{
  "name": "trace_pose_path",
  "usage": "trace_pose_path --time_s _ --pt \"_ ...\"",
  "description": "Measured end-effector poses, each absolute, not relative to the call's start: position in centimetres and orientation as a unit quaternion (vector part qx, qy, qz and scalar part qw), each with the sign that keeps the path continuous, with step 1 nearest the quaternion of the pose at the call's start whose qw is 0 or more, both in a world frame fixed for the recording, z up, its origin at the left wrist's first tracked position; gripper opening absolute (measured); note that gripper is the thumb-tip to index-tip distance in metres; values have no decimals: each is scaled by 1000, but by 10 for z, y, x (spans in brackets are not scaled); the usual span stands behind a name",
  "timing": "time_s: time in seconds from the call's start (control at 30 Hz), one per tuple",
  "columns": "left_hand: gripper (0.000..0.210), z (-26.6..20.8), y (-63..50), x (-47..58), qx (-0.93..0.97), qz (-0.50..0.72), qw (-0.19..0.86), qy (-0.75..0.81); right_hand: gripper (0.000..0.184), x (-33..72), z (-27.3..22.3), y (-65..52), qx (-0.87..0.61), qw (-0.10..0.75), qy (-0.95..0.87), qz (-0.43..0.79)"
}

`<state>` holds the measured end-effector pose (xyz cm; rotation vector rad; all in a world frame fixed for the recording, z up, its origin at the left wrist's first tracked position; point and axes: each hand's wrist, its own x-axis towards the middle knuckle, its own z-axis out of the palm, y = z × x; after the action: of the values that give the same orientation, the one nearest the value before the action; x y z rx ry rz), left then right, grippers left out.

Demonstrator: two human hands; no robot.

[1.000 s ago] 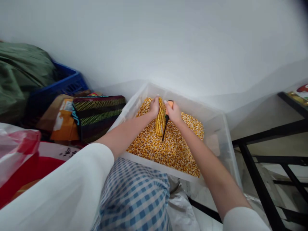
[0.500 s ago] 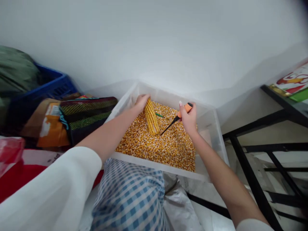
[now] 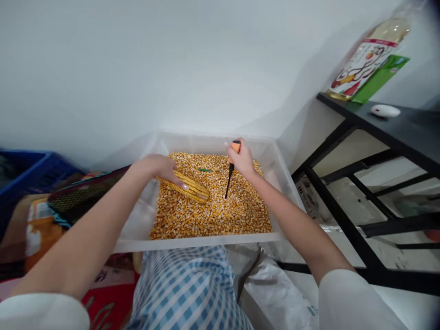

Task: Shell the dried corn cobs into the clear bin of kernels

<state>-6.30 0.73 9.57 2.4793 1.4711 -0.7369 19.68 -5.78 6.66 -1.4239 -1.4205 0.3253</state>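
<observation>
My left hand is wrapped round a yellow corn cob, which lies tilted over loose corn kernels. Its far end points to the right and shows a pale strip where kernels are gone. In my right hand is a screwdriver with an orange and black handle, its black shaft pointing down. The shaft's tip is over the kernels, apart from the cob; whether it touches them I cannot tell. A translucent plastic bin holds the kernels. Among them lies a small green object.
To the right stands a black metal shelf bearing a bottle, a green box and a white oval object. At left are a blue crate and a mesh bag. A white wall rises behind the bin.
The view has swung to the right. The cob has turned from steep to nearly sideways in my left hand. The screwdriver now points more steeply down and its tip is away from the cob.
</observation>
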Motion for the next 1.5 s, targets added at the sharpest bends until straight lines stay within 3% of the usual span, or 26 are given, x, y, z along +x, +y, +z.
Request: trace_pose_path --time_s 0.17,0.43,0.57,0.87,1.13,1.3,1.5 --pt "78 70 -23 -61 873 -258 33 413 33 190 64 -60 -565 583 -567 138" --pt "64 56 -30 -30 906 -206 -21 370 37 203 77 -59 -557 619 -547 85" --pt "72 44 -16 -3 903 -111 1 415 40 230 84 -54 -570 622 -537 16" --pt "71 21 -1 31 919 -106 -2 381 42 263 81 -42 -576 615 -539 -15" --pt "82 24 5 28 919 -115 30 375 37 247 91 -59 -581 608 -537 66" --pt "91 26 12 30 916 -125 73 374 33 239 95 -73 -583 607 -540 36" --pt "83 29 15 27 922 -108 94 359 36 244 88 -110 -590 604 -532 58"
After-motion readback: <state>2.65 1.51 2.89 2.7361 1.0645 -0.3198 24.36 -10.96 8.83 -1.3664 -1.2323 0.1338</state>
